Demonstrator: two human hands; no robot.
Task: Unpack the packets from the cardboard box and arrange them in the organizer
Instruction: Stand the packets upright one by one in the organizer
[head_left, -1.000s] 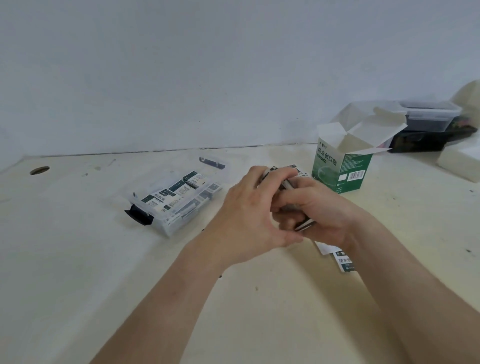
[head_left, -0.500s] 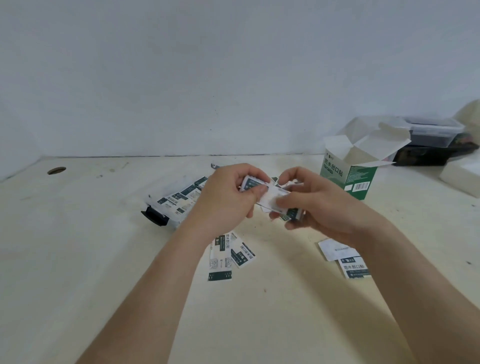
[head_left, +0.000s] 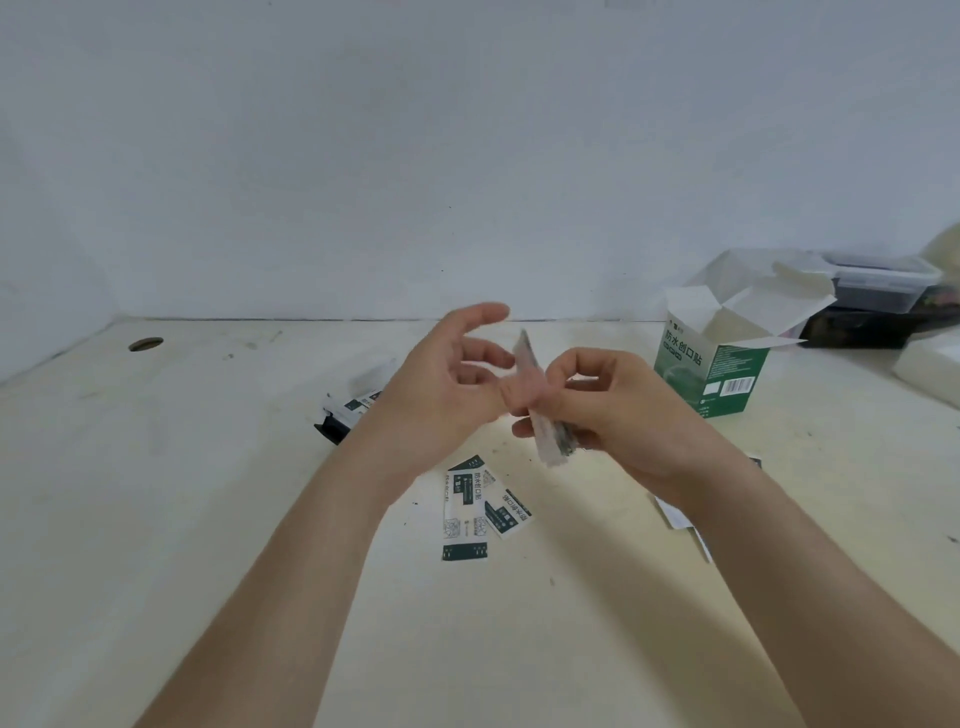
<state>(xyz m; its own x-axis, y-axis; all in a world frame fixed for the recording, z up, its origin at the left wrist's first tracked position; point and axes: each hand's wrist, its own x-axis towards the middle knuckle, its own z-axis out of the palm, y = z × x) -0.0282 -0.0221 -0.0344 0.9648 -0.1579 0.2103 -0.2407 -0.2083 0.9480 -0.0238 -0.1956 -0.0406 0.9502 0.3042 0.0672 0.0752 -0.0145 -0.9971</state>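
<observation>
Motion blur smears the packet stack (head_left: 550, 441), its count unreadable, and the left forearm (head_left: 332, 519) hides most of the clear organizer (head_left: 340, 415) at centre-left of the table (head_left: 208, 519). One open green cardboard box (head_left: 711, 374) stands far right. At least two loose packets (head_left: 465, 512) lie nearer, below the hands. The right hand (head_left: 618, 415) grips the stack on end, while the left hand (head_left: 441, 384), fingers spread loose, is just left of it

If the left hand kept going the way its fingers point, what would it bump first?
Most likely the bundle of packets pinched in the right hand. The left hand points its open fingers toward it, though depth is unclear.
</observation>
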